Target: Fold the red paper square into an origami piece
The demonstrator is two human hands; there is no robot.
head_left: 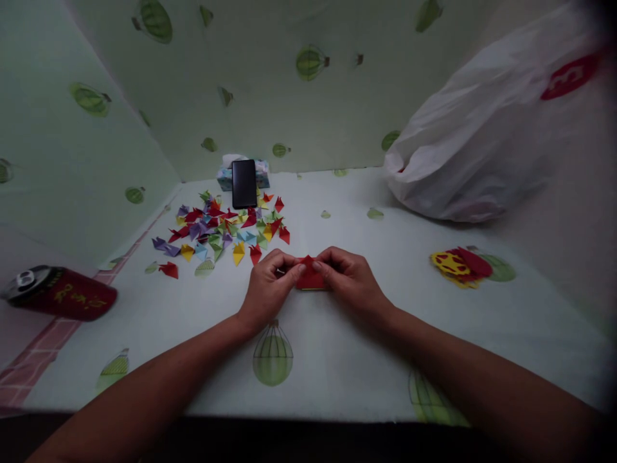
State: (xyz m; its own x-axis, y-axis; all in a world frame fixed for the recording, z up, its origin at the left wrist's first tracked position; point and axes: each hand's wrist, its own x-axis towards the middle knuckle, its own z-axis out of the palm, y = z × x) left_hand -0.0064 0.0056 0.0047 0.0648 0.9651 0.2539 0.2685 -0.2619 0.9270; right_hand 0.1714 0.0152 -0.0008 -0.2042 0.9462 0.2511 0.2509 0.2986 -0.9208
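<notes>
A small piece of red origami paper (311, 278) is held between both hands near the middle of the table, its top edge rising to a small point. My left hand (270, 283) pinches its left side between thumb and forefinger. On the right side, my right hand (354, 280) grips it the same way, the thumb lying on its face. A thin yellowish line shows along the paper's lower edge. Beyond my left hand lies a spread of small folded paper cranes (216, 228) in red, purple, yellow, green, blue and orange.
A black phone (244, 184) leans against a tissue box (263, 173) at the back. A red can (62, 294) lies at the left. To the right are yellow and red cut-out pieces (457, 265) and a big white plastic bag (463, 141). Balloon-print sheeting (260, 96) rises behind.
</notes>
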